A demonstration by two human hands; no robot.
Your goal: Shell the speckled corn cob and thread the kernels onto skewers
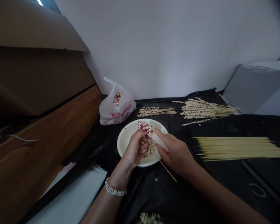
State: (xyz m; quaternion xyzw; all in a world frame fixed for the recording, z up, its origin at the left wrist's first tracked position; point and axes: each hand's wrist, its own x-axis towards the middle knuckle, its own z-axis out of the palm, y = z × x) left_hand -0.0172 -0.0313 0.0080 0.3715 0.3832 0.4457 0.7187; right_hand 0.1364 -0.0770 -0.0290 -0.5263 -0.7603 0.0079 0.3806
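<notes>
A corn cob (145,127) with white and dark red kernels is tilted over a white bowl (123,141). Its lower right end is bare of kernels. My right hand (174,151) is closed around that bare end. The fingers of my left hand (137,145) are curled, with the thumb pressed against the cob where the kernels begin. Loose kernels (149,151) lie in the bowl, partly hidden by my left hand. One thin skewer (169,172) leans over the bowl's front rim, its upper end inside the bowl.
Behind the bowl stands a knotted plastic bag (121,107) with corn inside. Kernel-threaded skewers lie in a small bundle (154,111) and a larger pile (198,109). Bare skewers (238,149) are spread at right on black plastic sheeting (189,199). A cardboard box (32,77) stands left.
</notes>
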